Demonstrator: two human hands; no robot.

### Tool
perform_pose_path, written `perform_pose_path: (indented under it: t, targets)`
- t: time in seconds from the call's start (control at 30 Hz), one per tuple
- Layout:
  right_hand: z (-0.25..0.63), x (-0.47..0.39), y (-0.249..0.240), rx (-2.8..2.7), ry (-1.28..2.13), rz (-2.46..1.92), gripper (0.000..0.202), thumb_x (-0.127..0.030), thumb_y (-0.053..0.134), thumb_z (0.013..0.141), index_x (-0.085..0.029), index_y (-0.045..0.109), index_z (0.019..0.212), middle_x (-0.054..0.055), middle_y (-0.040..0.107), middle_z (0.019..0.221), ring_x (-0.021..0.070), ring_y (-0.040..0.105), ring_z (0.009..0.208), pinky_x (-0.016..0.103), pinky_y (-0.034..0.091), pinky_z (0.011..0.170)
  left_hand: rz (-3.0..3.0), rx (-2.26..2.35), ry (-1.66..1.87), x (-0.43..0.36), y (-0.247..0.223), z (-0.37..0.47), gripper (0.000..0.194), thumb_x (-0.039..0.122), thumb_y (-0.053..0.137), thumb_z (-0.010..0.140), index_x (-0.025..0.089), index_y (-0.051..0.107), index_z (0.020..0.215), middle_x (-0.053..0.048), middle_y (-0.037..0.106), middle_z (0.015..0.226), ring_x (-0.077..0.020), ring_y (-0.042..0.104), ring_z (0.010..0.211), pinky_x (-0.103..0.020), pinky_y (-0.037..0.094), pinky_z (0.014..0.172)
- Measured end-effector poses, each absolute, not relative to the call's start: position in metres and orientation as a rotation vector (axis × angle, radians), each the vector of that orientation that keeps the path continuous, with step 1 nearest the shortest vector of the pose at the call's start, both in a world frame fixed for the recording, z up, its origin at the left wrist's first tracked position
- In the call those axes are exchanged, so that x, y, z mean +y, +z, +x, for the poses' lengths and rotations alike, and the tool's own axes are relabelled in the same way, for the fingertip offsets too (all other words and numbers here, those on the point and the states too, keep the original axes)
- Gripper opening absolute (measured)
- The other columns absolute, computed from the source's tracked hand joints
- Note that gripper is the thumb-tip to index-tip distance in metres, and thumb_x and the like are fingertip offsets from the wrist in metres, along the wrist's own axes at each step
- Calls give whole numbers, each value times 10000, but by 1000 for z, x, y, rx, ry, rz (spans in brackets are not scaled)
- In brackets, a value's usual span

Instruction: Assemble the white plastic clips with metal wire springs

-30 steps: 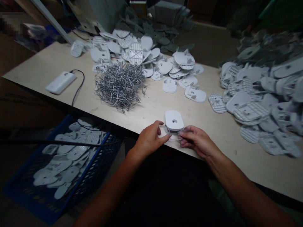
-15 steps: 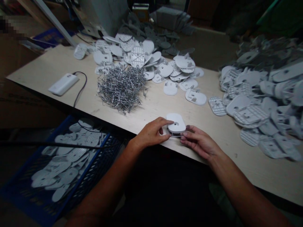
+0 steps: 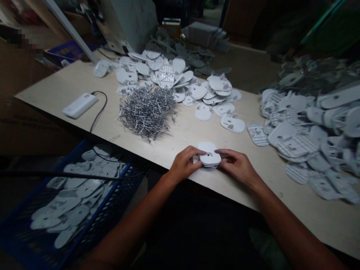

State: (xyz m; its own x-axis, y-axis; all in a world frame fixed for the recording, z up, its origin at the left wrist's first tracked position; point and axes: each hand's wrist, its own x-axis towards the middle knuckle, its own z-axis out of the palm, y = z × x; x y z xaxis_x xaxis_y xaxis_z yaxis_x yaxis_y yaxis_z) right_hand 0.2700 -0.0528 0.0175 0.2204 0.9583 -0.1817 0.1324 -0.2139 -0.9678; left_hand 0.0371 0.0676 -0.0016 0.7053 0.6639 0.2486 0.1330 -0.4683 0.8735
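Near the table's front edge, a white rounded plastic plate (image 3: 209,156) with a small hole in it sits over another pale piece, with a thin metal pin showing between them. My left hand (image 3: 186,162) grips its left side, thumb low and index finger on top near the hole. On the right side, my right hand (image 3: 235,164) holds the edge between thumb and fingers; its lower fingers are partly hidden. A tangled heap of metal pins (image 3: 147,110) lies to the left, beyond my left hand.
White plastic plates (image 3: 197,90) lie piled at the table's back, and a larger pile (image 3: 298,135) covers the right. A white power bank (image 3: 80,105) with a black cable rests on the left. Below stands a blue crate (image 3: 112,195) of similar plates. The wooden table (image 3: 180,131) is pale.
My right hand has shifted up, its index finger now at the plate's upper right edge. The plate looks more level. The whole view has moved slightly.
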Motion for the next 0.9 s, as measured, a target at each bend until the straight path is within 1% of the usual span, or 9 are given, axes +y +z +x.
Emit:
perform_pose_path:
  t: [0.1, 0.23, 0.37, 0.43, 0.5, 0.57, 0.67, 0.77, 0.9]
  targets:
    - [266, -48, 10, -1060, 1010, -1566, 423, -301, 800, 775, -197, 793, 1185, -22, 638, 680, 148, 536, 567, 273, 411, 540, 1984, 661, 754, 64, -4, 42, 388, 101, 747, 853, 265, 776, 1203, -8, 687, 1043, -104, 559, 694, -266, 475, 700]
    - [254, -46, 0, -1035, 798, -1578, 367, -245, 711, 740, -187, 792, 1094, 19, 700, 818, 118, 460, 546, 258, 327, 503, 1974, 748, 813, 58, -7, 50, 338, 103, 779, 827, 258, 778, 1127, -16, 665, 1010, -155, 615, 816, -281, 484, 745]
    - [250, -44, -1, -1043, 774, -1591, 372, -246, 694, 731, -188, 791, 1086, -2, 655, 747, 129, 463, 558, 255, 328, 512, 1974, 763, 835, 56, -7, 56, 302, 124, 781, 835, 243, 760, 1111, -28, 666, 1033, -178, 638, 886, -298, 504, 793]
    - [253, -44, 1, -1039, 808, -1586, 381, -244, 691, 718, -181, 795, 1078, -14, 631, 698, 128, 459, 544, 251, 327, 503, 1962, 758, 815, 58, -5, 54, 297, 130, 769, 842, 237, 754, 1119, -29, 667, 1040, -166, 630, 853, -297, 512, 789]
    - [256, -44, 4, -1021, 832, -1577, 391, -240, 697, 703, -171, 798, 1074, 8, 681, 746, 129, 491, 552, 251, 359, 504, 1892, 751, 753, 60, -1, 47, 330, 149, 773, 841, 231, 745, 1160, -28, 673, 1043, -140, 616, 785, -287, 520, 757]
    - [259, -47, 10, -995, 822, -1565, 382, -248, 728, 707, -170, 802, 1073, 54, 753, 881, 152, 583, 617, 267, 444, 544, 1744, 763, 691, 63, 7, 33, 451, 226, 837, 821, 221, 719, 1256, -45, 687, 1087, -137, 636, 789, -277, 533, 730]
    - [255, -51, 25, -1009, 733, -1542, 345, -282, 813, 752, -195, 810, 1085, 90, 785, 1073, 198, 688, 766, 307, 556, 655, 1415, 812, 655, 61, 21, 8, 692, 416, 912, 784, 196, 654, 1387, -97, 707, 1163, -195, 709, 919, -296, 579, 747]
    - [241, -49, 45, -1155, 637, -1470, 277, -283, 838, 835, -249, 815, 1109, 65, 775, 1136, 203, 716, 862, 331, 600, 775, 1151, 758, 567, 51, 31, -5, 698, 588, 816, 862, 170, 646, 1393, -127, 754, 1115, -254, 763, 966, -340, 621, 769]
    - [220, -37, 63, -1386, 592, -1332, 183, -259, 798, 927, -301, 820, 1105, 52, 743, 1200, 248, 709, 1104, 369, 606, 912, 1009, 649, 489, 37, 34, 2, 735, 704, 762, 858, 145, 674, 1326, -132, 799, 993, -267, 794, 800, -367, 643, 713]
